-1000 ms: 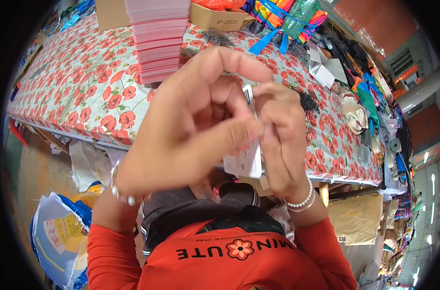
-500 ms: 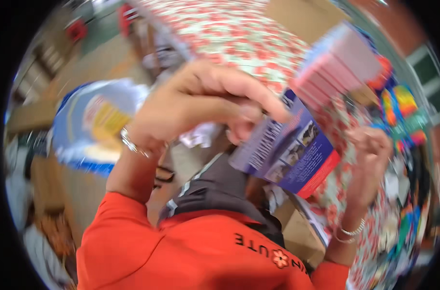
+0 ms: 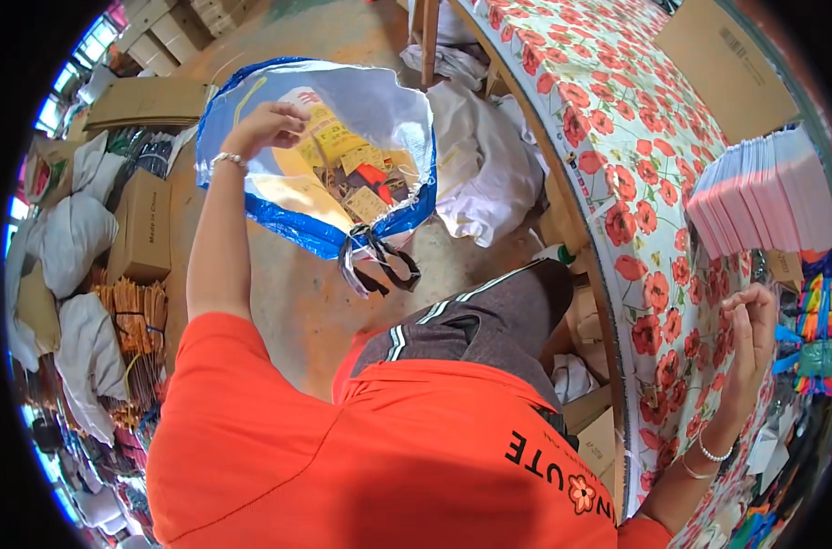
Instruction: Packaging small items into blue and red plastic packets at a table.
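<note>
My left hand (image 3: 268, 128) reaches over a large white woven sack (image 3: 407, 105) with a blue rim. Its fingers are loosely bent and apart, with nothing seen in them. Inside the sack lie a yellow printed sheet (image 3: 329, 135) and several small packages, one of them red. My right hand (image 3: 752, 329) hovers at the right above the table with a red-poppy cloth (image 3: 649, 247). Fingers stretched and slightly apart, it seems to hold nothing. Just beyond it stands a stack of pink-edged cards (image 3: 763, 192).
A flat brown cardboard piece (image 3: 727, 69) lies at the table's far end. White cloth bundles (image 3: 484, 165) sit between sack and table. Dark straps (image 3: 379, 261) hang from the sack's near rim. Cartons (image 3: 146, 224) and bundled goods line the left side. Rainbow-coloured bundles (image 3: 820, 320) are at the far right.
My left hand has swung left from in front of me to over the sack. The purple printed card that it held is no longer in it. My right hand has shifted right and down.
</note>
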The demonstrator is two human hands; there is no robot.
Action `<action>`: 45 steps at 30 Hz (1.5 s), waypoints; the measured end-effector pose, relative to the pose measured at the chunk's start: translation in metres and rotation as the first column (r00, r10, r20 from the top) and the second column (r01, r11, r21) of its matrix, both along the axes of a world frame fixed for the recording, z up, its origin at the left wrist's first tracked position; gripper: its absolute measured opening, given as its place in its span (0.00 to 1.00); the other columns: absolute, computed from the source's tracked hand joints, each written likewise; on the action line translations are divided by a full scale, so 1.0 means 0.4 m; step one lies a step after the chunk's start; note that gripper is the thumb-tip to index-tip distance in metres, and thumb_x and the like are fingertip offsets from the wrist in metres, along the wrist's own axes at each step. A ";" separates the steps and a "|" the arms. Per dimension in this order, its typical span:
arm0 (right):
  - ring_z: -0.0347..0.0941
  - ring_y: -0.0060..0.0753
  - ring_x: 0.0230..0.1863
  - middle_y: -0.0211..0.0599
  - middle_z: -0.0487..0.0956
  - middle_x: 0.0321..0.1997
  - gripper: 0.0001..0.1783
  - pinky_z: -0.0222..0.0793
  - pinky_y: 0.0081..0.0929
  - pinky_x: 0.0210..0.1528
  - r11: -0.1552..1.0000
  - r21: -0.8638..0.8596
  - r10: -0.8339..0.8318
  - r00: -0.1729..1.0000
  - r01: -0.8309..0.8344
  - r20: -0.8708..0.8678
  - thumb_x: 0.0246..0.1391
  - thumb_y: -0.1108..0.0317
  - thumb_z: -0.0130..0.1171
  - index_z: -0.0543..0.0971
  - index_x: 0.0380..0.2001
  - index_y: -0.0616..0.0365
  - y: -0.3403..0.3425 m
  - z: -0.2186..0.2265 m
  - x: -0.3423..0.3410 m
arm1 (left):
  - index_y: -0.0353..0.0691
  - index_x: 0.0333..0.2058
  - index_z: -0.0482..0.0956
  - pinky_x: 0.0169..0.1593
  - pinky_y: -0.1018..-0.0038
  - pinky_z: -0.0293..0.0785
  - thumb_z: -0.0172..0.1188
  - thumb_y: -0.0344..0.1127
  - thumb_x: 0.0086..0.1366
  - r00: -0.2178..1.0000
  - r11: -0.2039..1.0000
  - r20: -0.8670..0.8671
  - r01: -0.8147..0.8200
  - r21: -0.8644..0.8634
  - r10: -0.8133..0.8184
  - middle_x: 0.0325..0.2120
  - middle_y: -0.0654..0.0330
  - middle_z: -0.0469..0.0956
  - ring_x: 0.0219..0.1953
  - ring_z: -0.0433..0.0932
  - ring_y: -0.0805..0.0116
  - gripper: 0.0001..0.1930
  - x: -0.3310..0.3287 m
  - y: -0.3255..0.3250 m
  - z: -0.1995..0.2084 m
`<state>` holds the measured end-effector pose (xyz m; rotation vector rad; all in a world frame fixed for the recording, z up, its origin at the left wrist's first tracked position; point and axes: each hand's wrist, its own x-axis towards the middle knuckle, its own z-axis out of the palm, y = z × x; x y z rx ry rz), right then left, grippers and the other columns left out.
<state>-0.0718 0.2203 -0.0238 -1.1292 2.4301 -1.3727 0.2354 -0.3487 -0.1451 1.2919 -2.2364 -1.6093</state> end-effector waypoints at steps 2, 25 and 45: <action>0.63 0.27 0.41 0.34 0.68 0.39 0.10 0.58 0.23 0.47 0.992 0.098 -0.062 0.990 0.075 -0.125 0.58 0.68 0.46 0.68 0.42 0.59 0.024 -0.012 -0.001 | 0.39 0.45 0.78 0.33 0.79 0.73 0.51 0.26 0.57 0.984 0.994 0.153 -0.085 -0.062 0.093 0.32 0.58 0.77 0.29 0.75 0.70 0.16 -0.025 -0.006 -0.050; 0.66 0.35 0.35 0.30 0.74 0.30 0.04 0.62 0.28 0.42 0.670 0.135 -0.534 0.600 0.730 -0.595 0.46 0.69 0.57 0.75 0.28 0.53 0.654 -0.178 -0.109 | 0.32 0.28 0.76 0.32 0.75 0.68 0.56 0.19 0.50 -0.212 0.022 -0.278 0.758 -0.652 -0.937 0.23 0.59 0.78 0.22 0.70 0.67 0.06 -0.726 1.113 0.314; 0.60 0.40 0.46 0.30 0.70 0.38 0.10 0.54 0.43 0.50 0.561 0.297 -0.560 0.619 0.773 -0.551 0.46 0.69 0.57 0.74 0.35 0.48 0.558 -0.169 -0.093 | 0.30 0.25 0.76 0.27 0.70 0.68 0.58 0.35 0.55 -0.102 -0.192 0.170 0.699 -0.688 -0.980 0.18 0.56 0.74 0.19 0.68 0.66 0.11 -1.151 1.538 0.158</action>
